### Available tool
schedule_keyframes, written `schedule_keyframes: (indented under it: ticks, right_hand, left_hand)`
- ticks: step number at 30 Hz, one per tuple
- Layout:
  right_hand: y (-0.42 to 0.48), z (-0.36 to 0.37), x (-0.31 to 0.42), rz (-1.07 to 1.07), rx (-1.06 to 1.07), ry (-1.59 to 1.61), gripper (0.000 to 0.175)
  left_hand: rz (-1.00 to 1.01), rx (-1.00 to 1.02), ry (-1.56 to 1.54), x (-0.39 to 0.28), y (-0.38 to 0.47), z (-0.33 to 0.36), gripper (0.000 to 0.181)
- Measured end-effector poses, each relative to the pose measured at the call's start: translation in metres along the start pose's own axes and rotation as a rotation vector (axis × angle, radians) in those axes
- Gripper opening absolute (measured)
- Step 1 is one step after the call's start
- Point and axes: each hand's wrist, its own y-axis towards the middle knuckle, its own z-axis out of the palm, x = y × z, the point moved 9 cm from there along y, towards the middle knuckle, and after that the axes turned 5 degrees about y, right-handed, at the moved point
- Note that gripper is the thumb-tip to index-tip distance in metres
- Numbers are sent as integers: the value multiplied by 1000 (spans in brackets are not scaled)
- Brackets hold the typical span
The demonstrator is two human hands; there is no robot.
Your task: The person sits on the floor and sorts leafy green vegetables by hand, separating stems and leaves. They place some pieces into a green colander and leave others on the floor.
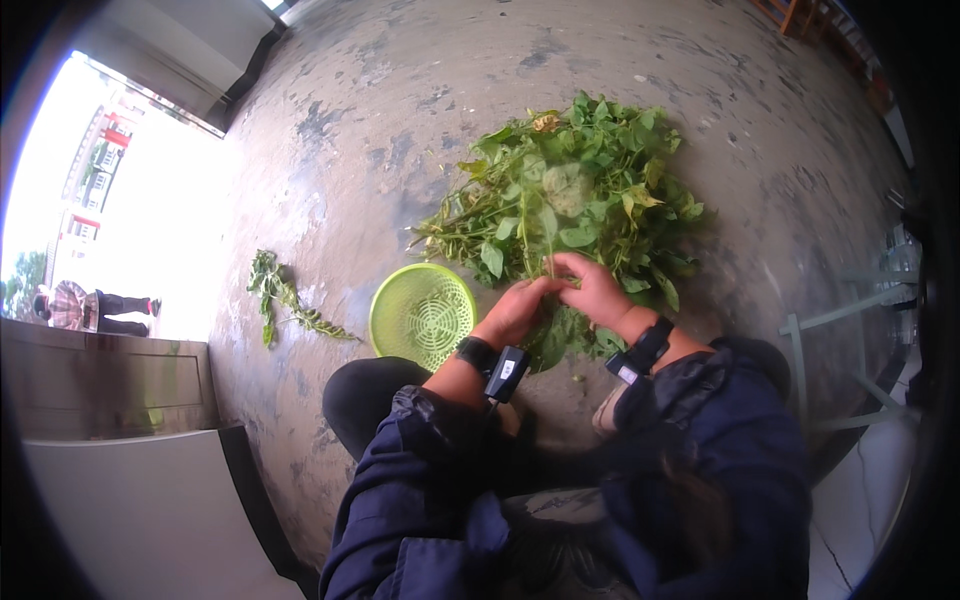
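Observation:
A leafy green plant stalk [546, 225] is held between my two hands, just in front of my knees. My left hand [523, 306] pinches it from the left, and my right hand [592, 286] meets it from the right, fingertips close together. Some leaves of the stalk hang below my wrists. Just beyond my hands lies a large heap of leafy plants [600, 172], some leaves yellowed, with bare stems pointing left. To the left of my left hand stands a light green plastic colander [424, 311]; no contents show in its visible bottom.
A small leafy stalk [281, 296] lies on the worn concrete floor [337, 187], left of the colander. A pale green metal frame [832, 319] stands at the right. At the far left, a person [90, 307] is outside the bright doorway [180, 195], beside a door panel [112, 382].

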Motion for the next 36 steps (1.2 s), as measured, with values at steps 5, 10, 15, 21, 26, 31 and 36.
schedule_keyframes:
  ticks: [5,10,15,21,26,31,36]
  right_hand:
    - [6,-13,-21,201,10,317,38]
    - [2,-78,-57,408,-356,232,40]
    - [-8,-104,-74,436,-566,345,45]
    - [-14,-137,-129,519,-667,99,53]
    - [-19,-138,-176,708,-545,-104,46]
    - [-27,-117,-165,756,-456,-8,57]
    - [-26,-111,-149,745,-439,-61,52]
  left_hand:
    - [138,-281,412,-27,-5,-45,27]
    - [275,-568,668,-76,-29,-90,26]
    - [408,-826,767,-130,-72,-139,28]
    - [486,-1091,875,-182,-146,-244,27]
    - [411,-1379,1081,-196,-236,-354,27]
    - [86,-1622,1339,-178,-344,-437,54]
    - [-111,-1821,1550,-171,-371,-421,84]
